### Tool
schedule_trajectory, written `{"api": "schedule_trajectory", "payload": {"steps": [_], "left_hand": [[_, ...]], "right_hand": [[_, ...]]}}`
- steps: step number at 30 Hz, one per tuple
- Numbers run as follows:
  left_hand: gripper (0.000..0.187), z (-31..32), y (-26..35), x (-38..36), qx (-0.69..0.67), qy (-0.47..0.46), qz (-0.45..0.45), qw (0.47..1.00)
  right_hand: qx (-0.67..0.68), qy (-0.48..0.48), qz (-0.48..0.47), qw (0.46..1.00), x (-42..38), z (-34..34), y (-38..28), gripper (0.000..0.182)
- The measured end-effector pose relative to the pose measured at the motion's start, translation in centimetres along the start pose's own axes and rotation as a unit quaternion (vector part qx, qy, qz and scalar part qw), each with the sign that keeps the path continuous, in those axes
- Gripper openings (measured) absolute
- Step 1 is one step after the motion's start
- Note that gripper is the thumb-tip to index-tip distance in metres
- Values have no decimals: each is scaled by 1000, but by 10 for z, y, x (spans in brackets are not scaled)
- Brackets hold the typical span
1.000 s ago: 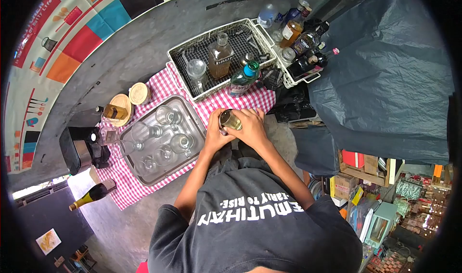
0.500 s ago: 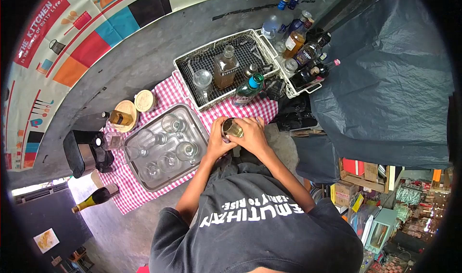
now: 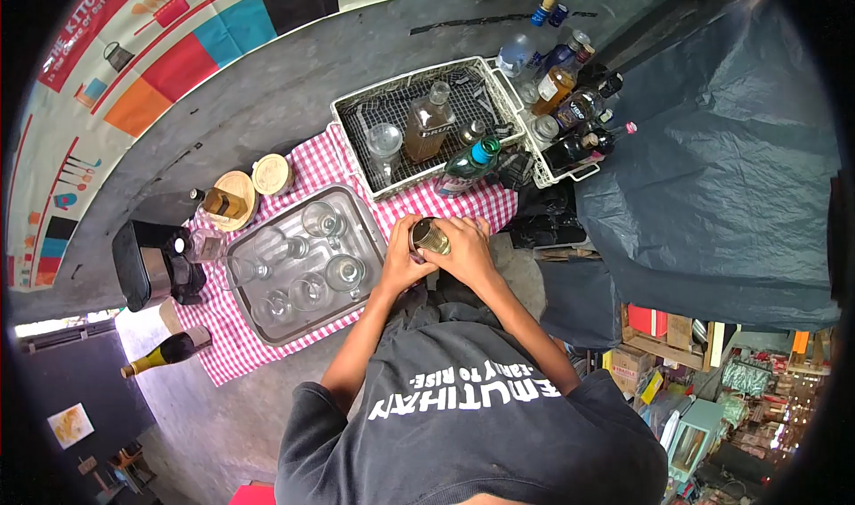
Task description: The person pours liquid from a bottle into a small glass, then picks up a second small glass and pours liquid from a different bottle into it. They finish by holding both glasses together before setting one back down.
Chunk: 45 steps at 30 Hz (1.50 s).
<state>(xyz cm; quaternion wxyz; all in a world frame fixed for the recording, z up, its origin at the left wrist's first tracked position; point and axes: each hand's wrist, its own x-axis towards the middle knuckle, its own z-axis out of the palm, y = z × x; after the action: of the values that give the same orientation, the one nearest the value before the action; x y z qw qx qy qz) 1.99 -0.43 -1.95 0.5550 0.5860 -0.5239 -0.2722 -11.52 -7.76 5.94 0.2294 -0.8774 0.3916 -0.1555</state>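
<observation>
My left hand [image 3: 404,248] and my right hand [image 3: 465,245] are wrapped around a drinking glass [image 3: 431,236] with a yellowish tint, held in front of my body at the table's near edge. Its round mouth faces up towards me; the fingers hide most of its sides. To the left lies a grey tray [image 3: 366,238] with several clear stemmed glasses and a glass mug [image 3: 344,273]. Beyond my hands, a green bottle [image 3: 465,167] with a blue neck leans by a white wire basket [image 3: 346,129]. In the basket stand a squarish brown bottle [image 3: 429,126] and an upturned glass [image 3: 384,142].
Several liquor bottles [image 3: 554,86] crowd a second white rack at the back right. Two wooden-lidded jars [image 3: 272,175] stand behind the tray. A dark-green bottle [image 3: 175,348] with gold foil is at the left corner of the checked cloth [image 3: 233,345]. Dark tarpaulin [image 3: 704,175] hangs on the right.
The view has turned slightly, so the tray, basket and bottles sit a little differently in the picture. Both hands keep their hold on the glass in much the same place.
</observation>
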Motion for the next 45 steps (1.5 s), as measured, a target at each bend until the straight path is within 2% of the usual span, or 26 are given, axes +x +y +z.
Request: {"api": "schedule_trajectory", "payload": {"steps": [2, 35, 45], "left_hand": [[83, -2, 2, -2, 18, 15, 27, 999], [81, -12, 5, -23, 28, 39, -8, 999], [81, -13, 3, -25, 25, 31, -22, 999]], "right_hand": [[1, -2, -6, 1000, 0, 1, -1, 48], [13, -50, -26, 998, -4, 7, -13, 47], [17, -70, -1, 997, -3, 6, -15, 52]]}}
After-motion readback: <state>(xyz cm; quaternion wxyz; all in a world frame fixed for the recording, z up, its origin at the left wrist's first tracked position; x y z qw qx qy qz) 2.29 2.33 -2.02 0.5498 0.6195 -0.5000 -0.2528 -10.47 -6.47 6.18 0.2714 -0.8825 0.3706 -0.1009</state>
